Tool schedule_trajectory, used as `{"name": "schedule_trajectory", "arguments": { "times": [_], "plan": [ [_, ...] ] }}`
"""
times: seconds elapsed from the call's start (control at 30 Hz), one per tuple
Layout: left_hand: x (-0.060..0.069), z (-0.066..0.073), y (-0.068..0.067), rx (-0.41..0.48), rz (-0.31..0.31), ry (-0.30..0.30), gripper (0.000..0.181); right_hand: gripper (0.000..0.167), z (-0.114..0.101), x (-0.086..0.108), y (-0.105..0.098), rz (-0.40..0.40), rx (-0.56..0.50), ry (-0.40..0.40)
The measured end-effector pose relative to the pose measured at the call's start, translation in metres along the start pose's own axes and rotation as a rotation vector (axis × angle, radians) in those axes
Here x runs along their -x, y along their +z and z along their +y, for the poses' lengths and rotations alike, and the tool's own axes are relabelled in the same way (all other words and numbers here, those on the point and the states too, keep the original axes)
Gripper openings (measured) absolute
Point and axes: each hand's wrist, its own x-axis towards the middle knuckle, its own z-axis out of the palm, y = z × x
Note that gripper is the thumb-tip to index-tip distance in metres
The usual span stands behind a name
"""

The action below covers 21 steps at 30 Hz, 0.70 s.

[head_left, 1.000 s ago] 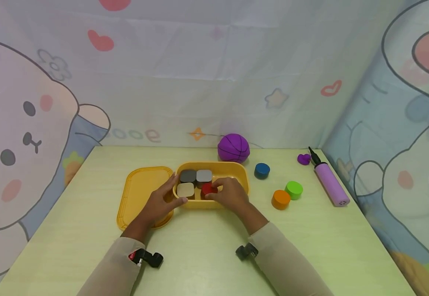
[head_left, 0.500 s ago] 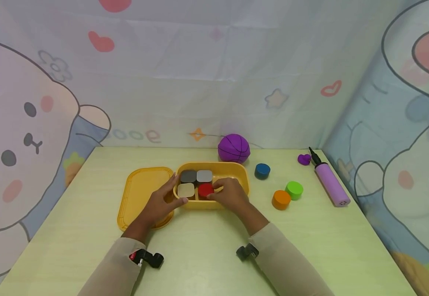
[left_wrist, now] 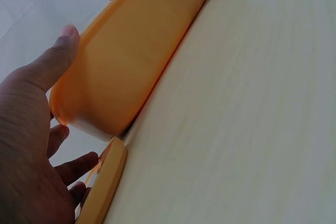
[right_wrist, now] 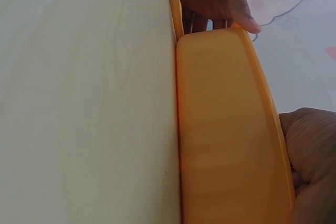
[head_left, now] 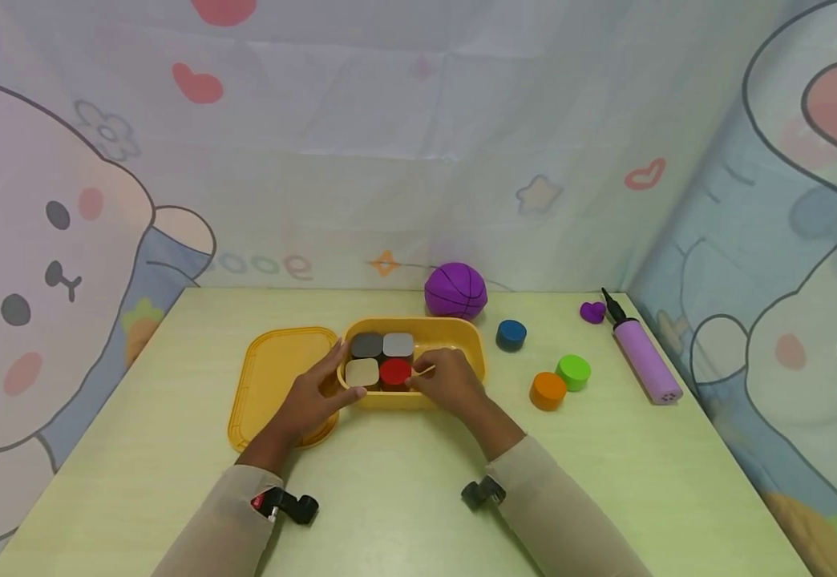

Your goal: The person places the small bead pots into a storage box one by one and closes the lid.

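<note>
Fingers of left hand (head_left: pixel 309 398) spread against yellow box (head_left: pixel 397 400) | right hand (head_left: pixel 450 381) fingers at red block (head_left: pixel 395 371), tips partly hidden, pinch or push unclear | red block in box, next to cream block (head_left: pixel 362 373) | step: positioning it, seemingly | next: probably wants a gentle release

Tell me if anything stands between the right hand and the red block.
Nothing visible does: the right hand reaches inside the box, its fingertips right at the right edge of the red block. The box's near wall hides the block's base.
</note>
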Motion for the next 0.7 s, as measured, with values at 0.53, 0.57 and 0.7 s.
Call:
{"name": "schedule_trajectory", "arguments": {
  "times": [0.53,0.57,0.7],
  "plan": [
    [0.001,0.003,0.0,0.015,0.001,0.01,0.093,0.02,0.011,0.009,-0.014,0.119,0.053,-0.227],
    [0.001,0.003,0.0,0.009,0.001,0.011,0.093,0.02,0.013,0.01,-0.016,0.135,0.055,-0.262],
    [0.001,0.002,-0.001,0.003,0.001,0.014,0.094,0.019,0.023,0.011,-0.028,0.207,0.049,-0.424]
  ]
}}
